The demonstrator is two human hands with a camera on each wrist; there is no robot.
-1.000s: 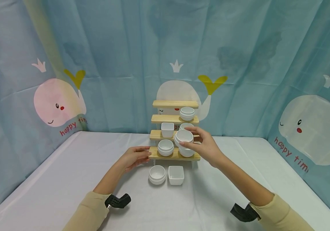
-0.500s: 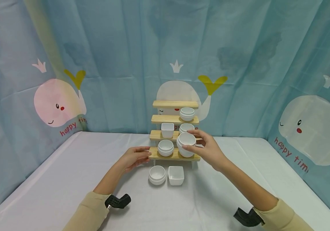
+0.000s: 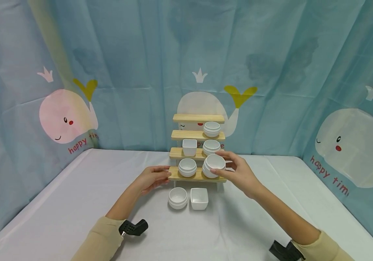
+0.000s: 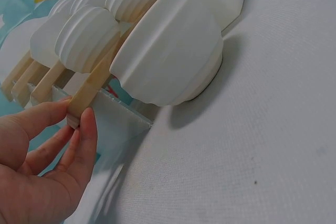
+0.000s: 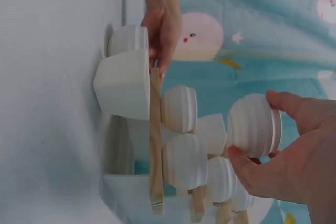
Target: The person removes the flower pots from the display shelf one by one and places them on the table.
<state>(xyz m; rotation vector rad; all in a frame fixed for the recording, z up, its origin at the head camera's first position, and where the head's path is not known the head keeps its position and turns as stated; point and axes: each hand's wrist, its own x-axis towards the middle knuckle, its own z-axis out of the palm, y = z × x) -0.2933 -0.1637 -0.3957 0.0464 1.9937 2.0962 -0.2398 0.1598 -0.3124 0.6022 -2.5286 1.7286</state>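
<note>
My right hand (image 3: 242,177) holds a round white ribbed bowl (image 3: 217,161) between thumb and fingers. In the right wrist view, the held bowl (image 5: 252,125) hangs apart from the round bowl (image 5: 184,161) on the lowest board, which it partly hides in the head view. My left hand (image 3: 153,178) is at the left end of a tiered wooden stand. Its thumb and fingers (image 4: 88,135) pinch the lowest board (image 4: 90,90) there. Another round bowl (image 3: 187,168) sits on that board's left half.
Higher boards carry a square bowl (image 3: 189,148) and round bowls (image 3: 211,146) (image 3: 211,129); the top board (image 3: 198,118) is bare. In front of the stand, a round bowl (image 3: 178,198) and a square bowl (image 3: 199,199) rest on the white cloth (image 3: 140,210). A blue curtain (image 3: 134,108) hangs behind.
My right hand has carried its bowl right and slightly down, uncovering more of the round bowl on the second board. The left hand stays at the lowest board.
</note>
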